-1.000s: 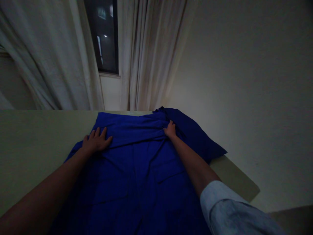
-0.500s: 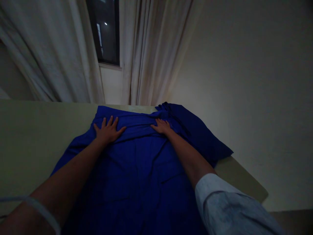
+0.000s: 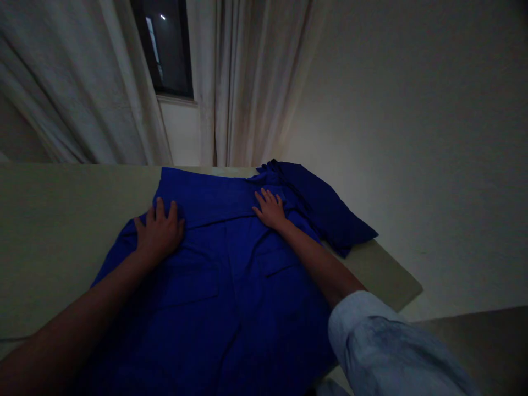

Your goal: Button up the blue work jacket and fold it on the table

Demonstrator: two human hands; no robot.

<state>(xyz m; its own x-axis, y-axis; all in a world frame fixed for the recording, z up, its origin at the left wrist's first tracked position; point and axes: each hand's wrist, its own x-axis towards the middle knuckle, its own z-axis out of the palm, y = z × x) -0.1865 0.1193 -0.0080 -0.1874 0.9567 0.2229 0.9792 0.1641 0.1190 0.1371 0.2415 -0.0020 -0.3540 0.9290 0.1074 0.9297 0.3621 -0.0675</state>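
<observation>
A blue garment (image 3: 198, 297) with a wide waist-like band, a centre seam and flap pockets lies spread over the table. My left hand (image 3: 159, 231) rests on its left edge just below the band, fingers spread and pointing away from me. On the right part of the band, my right hand (image 3: 270, 210) lies flat with its fingers apart. Neither hand grips the cloth. Beyond my right hand, a darker blue bunched section (image 3: 322, 203) reaches to the right; whether it belongs to the same garment I cannot tell.
The pale green table (image 3: 61, 220) ends at a right-hand corner beside a plain wall (image 3: 412, 137). Long light curtains (image 3: 82, 71) hang behind the far edge, around a dark window (image 3: 169, 49). The light is dim.
My left hand has moved left and toward me, onto the garment's edge. My right hand stays on the band, which now looks flatter and less creased. The view has shifted slightly.
</observation>
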